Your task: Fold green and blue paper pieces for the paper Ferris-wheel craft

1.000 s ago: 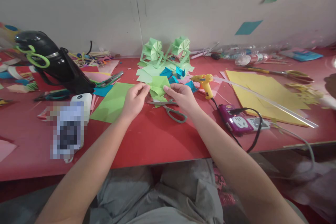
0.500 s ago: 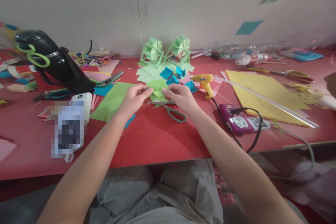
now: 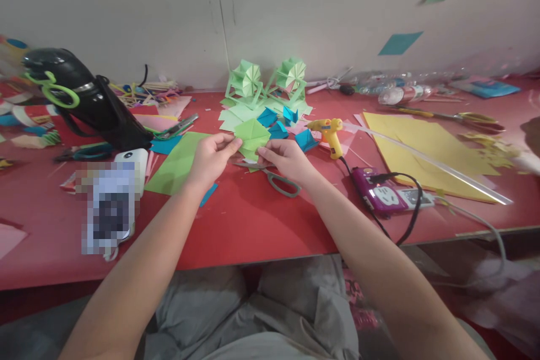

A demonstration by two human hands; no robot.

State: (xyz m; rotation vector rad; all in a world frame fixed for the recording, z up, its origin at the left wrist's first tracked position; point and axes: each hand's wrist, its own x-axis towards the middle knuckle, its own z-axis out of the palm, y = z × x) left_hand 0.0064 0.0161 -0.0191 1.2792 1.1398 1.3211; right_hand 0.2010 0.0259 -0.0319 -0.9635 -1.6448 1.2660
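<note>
A small square of light green paper [image 3: 252,136] with crease lines is held up above the red table. My left hand [image 3: 214,158] pinches its left corner between thumb and fingers. Lower down on the right, my right hand [image 3: 287,158] pinches its bottom edge. Grey-handled scissors [image 3: 285,184] lie just below the hands, their blades partly hidden. Behind the paper are several folded blue paper pieces [image 3: 278,130] and two pale green paper wheels on stands [image 3: 246,80]. A larger green sheet [image 3: 179,164] lies beside my left hand.
A yellow glue gun [image 3: 332,138] stands right of my hands, its cord running to a purple power strip [image 3: 375,191]. Yellow sheets [image 3: 426,152] carry a clear strip. At left are a black bottle [image 3: 90,98] and a phone with a blurred screen [image 3: 112,208].
The green paper has turned and now shows a flatter, wider creased face. My right hand has shifted slightly down and left along its edge; my left hand has moved a little left.
</note>
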